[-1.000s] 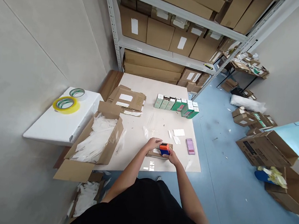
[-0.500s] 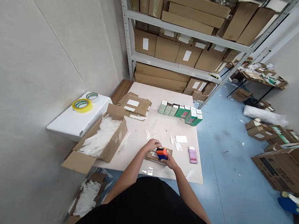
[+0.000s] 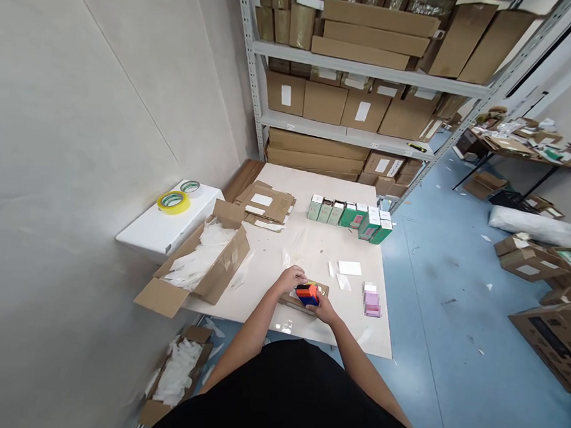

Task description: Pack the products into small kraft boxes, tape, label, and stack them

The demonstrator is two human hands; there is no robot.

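A small flat cardboard box [image 3: 319,289] lies near the front edge of the cream table [image 3: 312,250]. My left hand [image 3: 290,280] rests curled on the box's left end. My right hand [image 3: 323,307] grips an orange and blue tape dispenser [image 3: 307,293] that sits on top of the box. A pink blurred item [image 3: 372,301] lies to the right of the box. White slips [image 3: 349,267] lie just beyond it.
A row of green and white cartons [image 3: 350,215] stands at mid-table. Flattened cardboard [image 3: 265,203] lies far left. An open box of plastic bags [image 3: 201,260] overhangs the left edge. Tape rolls [image 3: 173,201] sit on a white side table. Shelves of boxes [image 3: 345,106] stand behind.
My head has turned, shifting the whole scene rightward in view. Both hands have stayed on the box, and the dispenser has slid slightly left along its top.
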